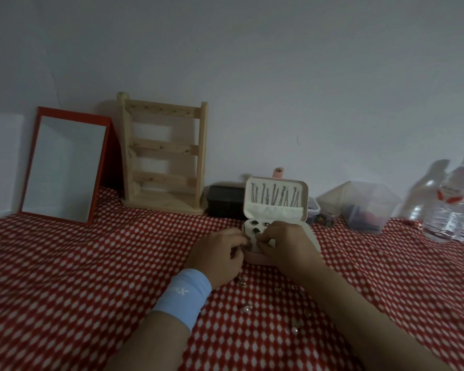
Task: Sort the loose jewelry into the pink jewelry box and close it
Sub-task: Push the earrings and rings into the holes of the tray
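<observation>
1. Your left hand (pixel 217 252) and right hand (pixel 284 245) meet over the front of the open pink jewelry box (pixel 275 228), fingertips pinched together at the near edge of its tray. Both hands are curled closed, but whatever sits between the fingers is too small and blurred to name, so you cannot tell what either one grips.
2. A light blue wristband (pixel 181 297) wraps your left wrist; your right forearm is bare.
3. The box sits on the red-and-white patterned cloth (pixel 78 277), lid standing upright toward the wall. Inside the lid (pixel 276 195) a row of thin chains hangs above a cream pocket. A pink tab (pixel 278 173) sticks up behind the lid's top edge.
4. In the tray, a few small dark studs (pixel 255 226) rest on the pale cushion just beyond your fingers.
5. Loose jewelry (pixel 245 307) lies scattered on the cloth near your wrists, between your forearms: small pearl-like and metallic pieces, still outside the box.
6. Behind the box, a black case (pixel 225 200) sits to its left and clear plastic containers (pixel 364 207) to its right.
7. Farther left stand a wooden rack (pixel 164 153) and a red-framed mirror (pixel 65 167) leaning at the wall. Water bottles (pixel 453 204) stand at the far right.
</observation>
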Demonstrator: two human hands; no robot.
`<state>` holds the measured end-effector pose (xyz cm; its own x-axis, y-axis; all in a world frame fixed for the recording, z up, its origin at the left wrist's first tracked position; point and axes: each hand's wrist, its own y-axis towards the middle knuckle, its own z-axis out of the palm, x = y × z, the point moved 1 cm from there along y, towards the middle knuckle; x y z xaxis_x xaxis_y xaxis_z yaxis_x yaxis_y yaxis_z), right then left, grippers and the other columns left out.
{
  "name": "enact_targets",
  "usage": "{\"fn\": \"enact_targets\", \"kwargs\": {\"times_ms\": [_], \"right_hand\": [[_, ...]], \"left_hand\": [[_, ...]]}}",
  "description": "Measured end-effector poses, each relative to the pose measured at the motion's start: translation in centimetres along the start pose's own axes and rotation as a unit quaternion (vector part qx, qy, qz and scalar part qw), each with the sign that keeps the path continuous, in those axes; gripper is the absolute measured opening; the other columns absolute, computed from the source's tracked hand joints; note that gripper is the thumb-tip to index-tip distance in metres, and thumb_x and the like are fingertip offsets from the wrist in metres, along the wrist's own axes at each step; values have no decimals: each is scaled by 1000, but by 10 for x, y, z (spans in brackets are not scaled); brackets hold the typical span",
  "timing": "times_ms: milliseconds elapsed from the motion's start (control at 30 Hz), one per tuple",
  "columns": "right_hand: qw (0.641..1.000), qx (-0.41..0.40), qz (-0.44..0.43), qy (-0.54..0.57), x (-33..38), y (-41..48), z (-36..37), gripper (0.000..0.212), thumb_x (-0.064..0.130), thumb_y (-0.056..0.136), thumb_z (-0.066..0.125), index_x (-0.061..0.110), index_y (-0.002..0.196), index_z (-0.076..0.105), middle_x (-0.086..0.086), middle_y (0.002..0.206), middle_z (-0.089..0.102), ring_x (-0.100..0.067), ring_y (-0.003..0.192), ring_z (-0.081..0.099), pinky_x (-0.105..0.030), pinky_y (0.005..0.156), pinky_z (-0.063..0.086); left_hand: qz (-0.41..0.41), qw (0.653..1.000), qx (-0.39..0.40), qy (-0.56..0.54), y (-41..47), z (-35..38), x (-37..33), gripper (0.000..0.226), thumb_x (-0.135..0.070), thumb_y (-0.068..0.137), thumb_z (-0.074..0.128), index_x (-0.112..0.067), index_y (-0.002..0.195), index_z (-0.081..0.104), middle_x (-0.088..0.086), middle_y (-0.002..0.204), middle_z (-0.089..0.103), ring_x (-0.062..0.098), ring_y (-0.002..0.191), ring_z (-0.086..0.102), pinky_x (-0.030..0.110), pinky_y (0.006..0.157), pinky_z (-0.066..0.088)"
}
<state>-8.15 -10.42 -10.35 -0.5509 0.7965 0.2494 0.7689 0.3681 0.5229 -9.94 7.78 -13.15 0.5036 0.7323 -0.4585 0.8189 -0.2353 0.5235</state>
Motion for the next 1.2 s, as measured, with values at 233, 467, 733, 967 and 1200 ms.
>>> {"fn": "enact_targets", "kwargs": {"times_ms": [233,467,733,967,1200], "right_hand": [[996,83,-2,-14,-2,3,-15,12,32,90,69,27,95,80,10,98,68,-8,83,62,-27,74,53],[993,102,54,25,-5,1,-24,19,35,88,74,33,107,78,18,100,74,9,80,57,-11,78,47],[996,68,59,12,1,-6,-25,22,38,85,76,29,105,76,14,103,74,-4,90,65,-30,87,56],[997,39,53,30,13,-14,-41,15,30,89,73,30,104,76,15,108,72,-1,90,60,-23,84,53],[976,217,15,19,43,-18,-29,13,27,92,69,28,101,78,10,91,74,-5,78,65,-24,79,56]], "left_hand": [[5,1000,7,-5,0,2,1,30,-18,89,51,-26,109,72,-16,114,64,5,100,60,26,87,53],[21,999,25,7,0,2,-5,38,-13,92,51,-26,126,62,-14,120,56,5,102,55,26,84,51],[21,999,43,13,0,4,-6,38,-15,92,52,-28,125,63,-15,118,53,4,103,53,29,86,52],[-3,999,32,17,-2,-14,-19,41,-10,93,48,-24,131,59,-14,126,54,3,109,52,18,92,45],[-104,983,150,39,-21,-32,-33,20,-19,92,56,-28,103,70,-12,98,65,5,88,61,25,83,52]]}}
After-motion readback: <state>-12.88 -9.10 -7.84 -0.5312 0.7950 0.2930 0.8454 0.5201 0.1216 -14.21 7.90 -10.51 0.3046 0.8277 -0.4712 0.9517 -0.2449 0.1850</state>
